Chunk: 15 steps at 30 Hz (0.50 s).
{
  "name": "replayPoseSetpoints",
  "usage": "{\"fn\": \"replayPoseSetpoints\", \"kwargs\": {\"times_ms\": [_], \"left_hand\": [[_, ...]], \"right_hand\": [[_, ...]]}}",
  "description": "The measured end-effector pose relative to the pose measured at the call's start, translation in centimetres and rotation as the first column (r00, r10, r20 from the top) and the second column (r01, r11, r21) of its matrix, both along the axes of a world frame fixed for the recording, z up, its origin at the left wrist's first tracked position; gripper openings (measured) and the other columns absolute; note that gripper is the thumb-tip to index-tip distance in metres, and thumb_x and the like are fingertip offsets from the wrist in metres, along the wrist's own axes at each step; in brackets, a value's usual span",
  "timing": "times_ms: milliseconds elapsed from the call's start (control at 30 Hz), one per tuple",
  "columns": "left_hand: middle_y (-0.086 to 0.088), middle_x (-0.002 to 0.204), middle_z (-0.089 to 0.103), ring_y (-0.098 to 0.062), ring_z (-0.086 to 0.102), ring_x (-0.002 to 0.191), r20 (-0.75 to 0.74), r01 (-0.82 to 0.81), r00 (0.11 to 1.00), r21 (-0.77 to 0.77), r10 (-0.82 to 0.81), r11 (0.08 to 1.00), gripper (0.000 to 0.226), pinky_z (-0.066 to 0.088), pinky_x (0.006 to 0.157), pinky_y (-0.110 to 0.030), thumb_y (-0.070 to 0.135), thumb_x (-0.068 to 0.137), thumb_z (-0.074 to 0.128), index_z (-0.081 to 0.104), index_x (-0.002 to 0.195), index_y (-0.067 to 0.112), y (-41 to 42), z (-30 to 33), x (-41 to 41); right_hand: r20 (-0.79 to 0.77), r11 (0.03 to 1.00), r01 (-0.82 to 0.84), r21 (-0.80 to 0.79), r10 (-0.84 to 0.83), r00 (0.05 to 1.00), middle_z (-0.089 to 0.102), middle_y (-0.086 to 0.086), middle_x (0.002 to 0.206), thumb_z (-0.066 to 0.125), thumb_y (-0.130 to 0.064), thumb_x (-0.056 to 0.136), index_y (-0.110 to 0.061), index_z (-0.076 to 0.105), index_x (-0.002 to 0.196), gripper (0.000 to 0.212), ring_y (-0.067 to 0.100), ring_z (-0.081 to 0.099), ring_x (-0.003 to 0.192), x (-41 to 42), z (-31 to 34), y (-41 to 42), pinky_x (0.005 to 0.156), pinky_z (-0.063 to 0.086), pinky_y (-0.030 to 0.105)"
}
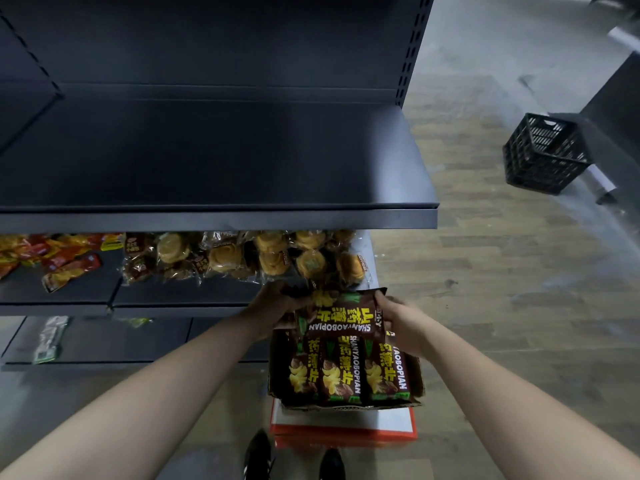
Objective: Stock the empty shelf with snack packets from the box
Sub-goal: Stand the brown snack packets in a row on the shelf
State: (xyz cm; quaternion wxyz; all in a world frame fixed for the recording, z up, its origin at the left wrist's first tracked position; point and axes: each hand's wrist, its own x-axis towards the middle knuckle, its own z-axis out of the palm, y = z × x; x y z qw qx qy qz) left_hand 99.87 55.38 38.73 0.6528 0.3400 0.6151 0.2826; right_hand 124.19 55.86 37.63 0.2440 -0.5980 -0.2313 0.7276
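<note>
An open cardboard box [417, 379] stands on the floor in front of the shelving, filled with brown snack packets [341, 372] printed with yellow characters. Above the box, both hands hold a brown snack packet [341, 318] lying sideways. My left hand [273, 304] grips its left end and my right hand [398, 322] grips its right end. The dark empty shelf [214, 157] runs across the upper half of the view, well above the hands.
The shelf below holds clear bags of round yellow pastries [242, 258] and red-orange packets [59, 258] at left. An orange-and-white carton [346, 427] lies under the box. A black plastic crate [543, 154] stands on the wooden floor at right. My shoes [294, 462] are at the bottom.
</note>
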Motion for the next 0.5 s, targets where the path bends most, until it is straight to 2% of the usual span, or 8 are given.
{"fn": "replayPoseSetpoints", "kwargs": {"times_ms": [100,167,233,300,400,500], "left_hand": [[-0.016,0.112,0.063,-0.026,0.062,0.103,0.028,-0.002,1.000,0.027,0.001,1.000,0.021,0.060,0.069,-0.031,0.001,0.086,0.061,0.055,0.106,0.005,-0.5,0.9,-0.4],[-0.021,0.113,0.059,-0.027,0.063,0.098,0.000,-0.055,0.998,0.032,0.055,0.998,0.021,0.059,0.062,-0.027,0.000,0.086,0.061,0.052,0.105,-0.001,-1.0,0.9,-0.6],[-0.022,0.111,0.057,-0.026,0.064,0.091,0.001,-0.100,0.995,0.026,0.100,0.995,0.022,0.058,0.056,-0.025,-0.001,0.085,0.061,0.051,0.105,0.001,-1.5,0.9,-0.6],[-0.020,0.107,0.057,-0.026,0.064,0.087,0.053,-0.143,0.988,0.002,0.143,0.990,0.021,0.060,0.058,-0.029,-0.004,0.085,0.060,0.050,0.102,0.003,-2.0,0.8,-0.5],[-0.019,0.108,0.059,-0.028,0.064,0.090,0.165,-0.183,0.969,-0.028,0.185,0.983,0.027,0.060,0.065,-0.036,-0.007,0.085,0.057,0.050,0.107,0.006,-2.2,0.6,-0.4],[-0.017,0.113,0.060,-0.029,0.063,0.098,0.235,-0.198,0.950,-0.055,0.205,0.979,0.032,0.060,0.069,-0.036,-0.006,0.087,0.056,0.049,0.118,0.002,-2.5,0.5,-0.6]], "right_hand": [[0.103,0.986,0.116,0.123,-0.129,0.986,0.068,0.015,0.092,0.062,-0.025,0.092,-0.006,0.054,0.096,0.022,0.029,0.064,0.082,-0.5,0.6,0.2,0.083,0.052,0.047],[0.171,0.973,0.129,0.189,-0.162,0.972,0.066,0.018,0.087,0.066,-0.022,0.089,-0.005,0.055,0.091,0.021,0.030,0.061,0.078,-0.7,1.4,0.4,0.074,0.051,0.044],[0.223,0.964,0.128,0.231,-0.180,0.958,0.062,0.017,0.081,0.068,-0.019,0.088,-0.008,0.054,0.080,0.020,0.027,0.057,0.071,-1.0,2.2,0.5,0.063,0.046,0.035],[0.263,0.949,0.147,0.278,-0.223,0.939,0.060,0.018,0.079,0.068,-0.018,0.088,-0.011,0.052,0.072,0.023,0.025,0.055,0.069,-1.3,2.5,0.5,0.063,0.043,0.034],[0.299,0.909,0.147,0.389,-0.275,0.914,0.062,0.018,0.082,0.065,-0.022,0.090,-0.012,0.058,0.071,0.023,0.028,0.057,0.077,-1.7,3.4,0.3,0.071,0.048,0.043],[0.306,0.902,0.062,0.428,-0.209,0.929,0.068,0.010,0.083,0.061,-0.031,0.093,-0.014,0.063,0.080,0.021,0.027,0.063,0.081,-1.3,4.4,-0.1,0.078,0.053,0.042]]}}
